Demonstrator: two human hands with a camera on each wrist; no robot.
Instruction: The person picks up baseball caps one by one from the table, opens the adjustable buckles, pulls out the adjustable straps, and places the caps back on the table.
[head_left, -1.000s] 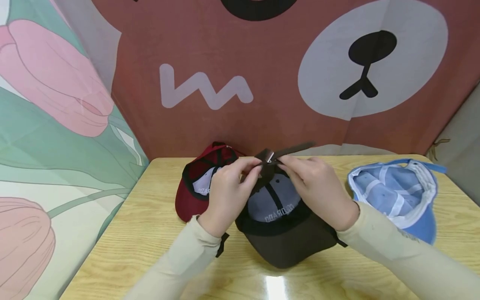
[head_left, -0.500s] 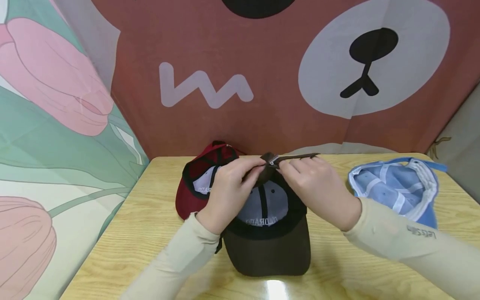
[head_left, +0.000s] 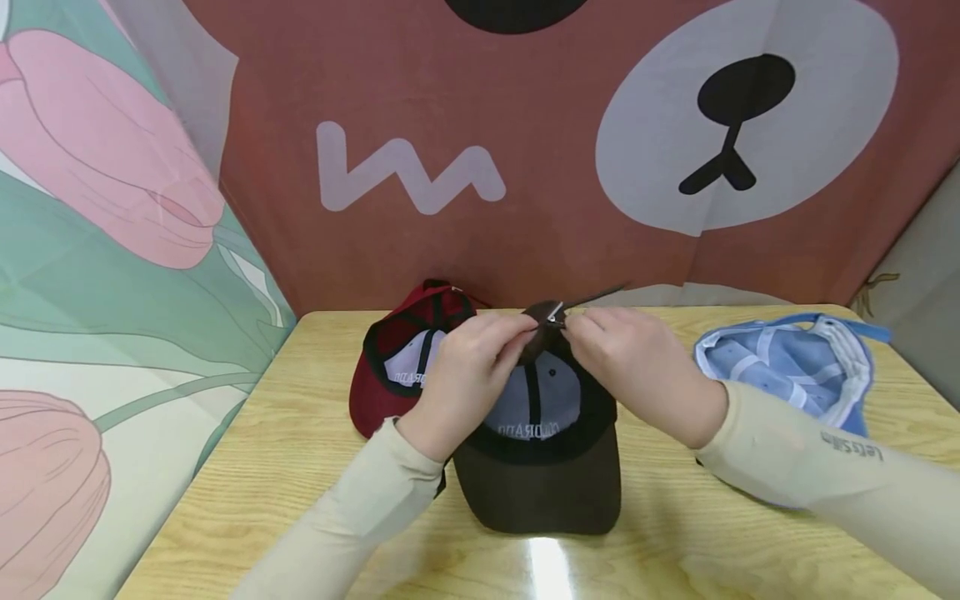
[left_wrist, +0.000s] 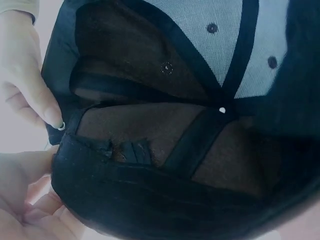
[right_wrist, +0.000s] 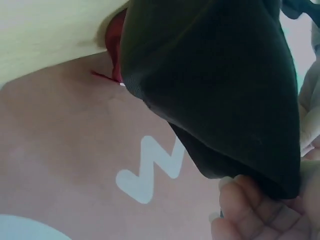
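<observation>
The dark brown cap (head_left: 540, 492) is held by both hands, its back edge raised between the two sets of fingertips and its brim pointing down toward the wearer. By the left hand (head_left: 468, 375), the back edge is pinched between thumb and fingers, just to the left of the metal buckle (head_left: 557, 313). By the right hand (head_left: 648, 371), the strap (head_left: 600, 296) is pinched on the other side of the buckle, with the fingers curled in; the free end is seen sticking out beyond them. How far the strap is threaded cannot be told for certain, as the fingertips cover much of it. The lining is shown below and between the hands. The red cap (head_left: 371, 408) is seen behind the left hand, and the blue cap (head_left: 750, 362) beyond the right forearm, on the wooden table (head_left: 262, 433)
</observation>
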